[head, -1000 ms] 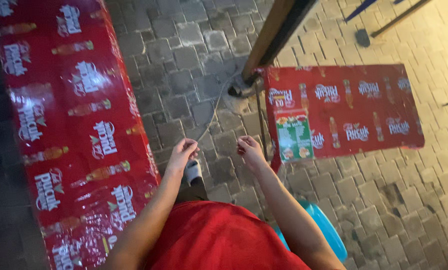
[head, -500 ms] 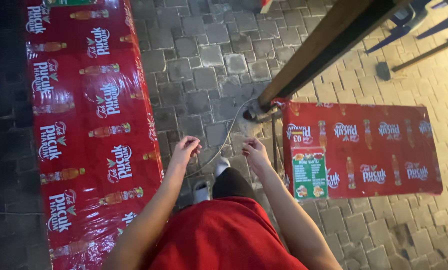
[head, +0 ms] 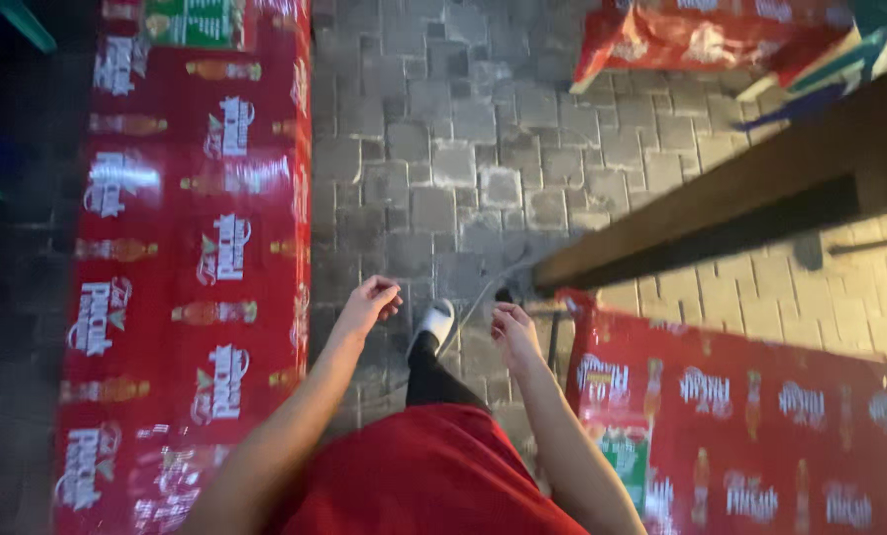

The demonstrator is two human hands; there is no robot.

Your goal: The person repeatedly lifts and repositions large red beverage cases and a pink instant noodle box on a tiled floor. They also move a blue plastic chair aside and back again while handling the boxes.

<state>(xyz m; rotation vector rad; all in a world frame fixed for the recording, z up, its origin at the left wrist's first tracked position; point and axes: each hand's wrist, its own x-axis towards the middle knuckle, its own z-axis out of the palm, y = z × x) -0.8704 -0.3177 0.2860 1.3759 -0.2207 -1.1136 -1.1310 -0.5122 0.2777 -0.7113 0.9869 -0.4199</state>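
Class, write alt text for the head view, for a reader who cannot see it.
Seen from above, a person in a red top walks on grey paving, both bare hands out in front and empty: left hand loosely curled, right hand half open. A white shoe steps forward between two red printed tables, the left table and the right table, below a dark wooden beam.

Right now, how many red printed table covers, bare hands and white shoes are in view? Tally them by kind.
Red printed plastic table covers: 3 (long left one, lower right, crumpled one at top right)
Bare hands: 2 (left hand, right hand)
White shoe: 1
Total: 6
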